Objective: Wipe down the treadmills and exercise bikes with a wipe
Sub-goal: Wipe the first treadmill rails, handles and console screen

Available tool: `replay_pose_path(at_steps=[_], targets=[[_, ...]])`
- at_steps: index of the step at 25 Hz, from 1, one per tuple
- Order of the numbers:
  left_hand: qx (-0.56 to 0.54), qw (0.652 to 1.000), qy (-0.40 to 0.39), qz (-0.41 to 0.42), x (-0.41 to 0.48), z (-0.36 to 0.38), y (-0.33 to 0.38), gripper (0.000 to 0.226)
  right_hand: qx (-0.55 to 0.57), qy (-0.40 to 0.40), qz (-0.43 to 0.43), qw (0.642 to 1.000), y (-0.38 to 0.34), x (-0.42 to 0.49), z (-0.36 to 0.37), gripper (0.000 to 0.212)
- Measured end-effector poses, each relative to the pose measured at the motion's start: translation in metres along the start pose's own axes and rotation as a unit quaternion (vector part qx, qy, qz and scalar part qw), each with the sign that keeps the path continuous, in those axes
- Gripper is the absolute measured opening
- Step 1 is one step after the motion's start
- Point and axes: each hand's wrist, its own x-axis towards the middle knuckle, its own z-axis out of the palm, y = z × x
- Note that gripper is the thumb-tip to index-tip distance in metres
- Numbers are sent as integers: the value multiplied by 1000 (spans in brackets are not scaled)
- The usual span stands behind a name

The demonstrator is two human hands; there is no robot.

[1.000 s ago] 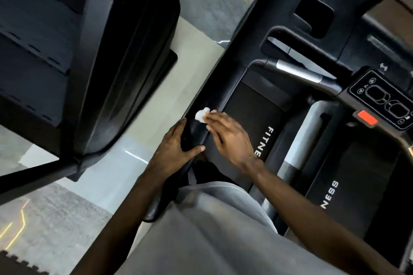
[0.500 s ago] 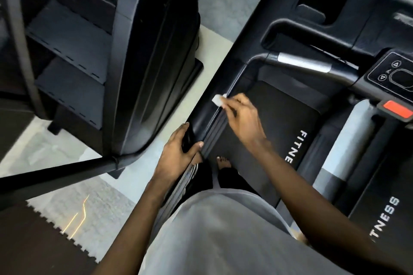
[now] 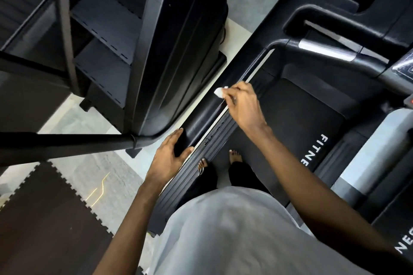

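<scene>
Nearest to us, a grey shirt is filling the lower part of the view and is hiding most of the legs. Only two bare feet are showing, and they are standing on the treadmill, whose white lettering is partly cut off.

The left hand is curling around the near end of the black side rail, with the thumb on the inner side. Further along the same rail, the right hand is pinching a small white wipe at its fingertips and is holding it against the top of the rail.

To the left, a dark puzzle mat is lying on the floor. A big black machine is standing just beside the treadmill and its bar is crossing in front of the floor. We cannot tell what kind of machine it is. At the right edge, a second treadmill and a console are being cut off.
</scene>
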Motion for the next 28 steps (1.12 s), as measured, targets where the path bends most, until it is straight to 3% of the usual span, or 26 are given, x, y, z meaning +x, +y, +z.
replay_pose_path(at_steps=[3, 8, 13, 19, 25, 28], targets=[[-10, 1000, 7, -13, -19, -2, -23, 70, 11, 8, 23, 1000, -10, -2, 7, 27], [-20, 1000, 7, 4, -26, -3, -42, 70, -19, -47, -76, 996, -35, -44, 30, 26], [-24, 998, -6, 50, -26, -2, -60, 72, -46, 26, 29, 998, -45, -21, 28, 27], [-51, 995, -8, 88, -43, -8, -99, 71, -92, -29, -40, 995, -94, -95, 79, 25], [-106, 990, -19, 94, -55, -15, -132, 56, -48, 81, 73, 993, -96, -84, 87, 21], [-136, 988, -23, 71, -48, -17, -140, 47, -48, 68, 67, 994, -119, -108, 116, 20]])
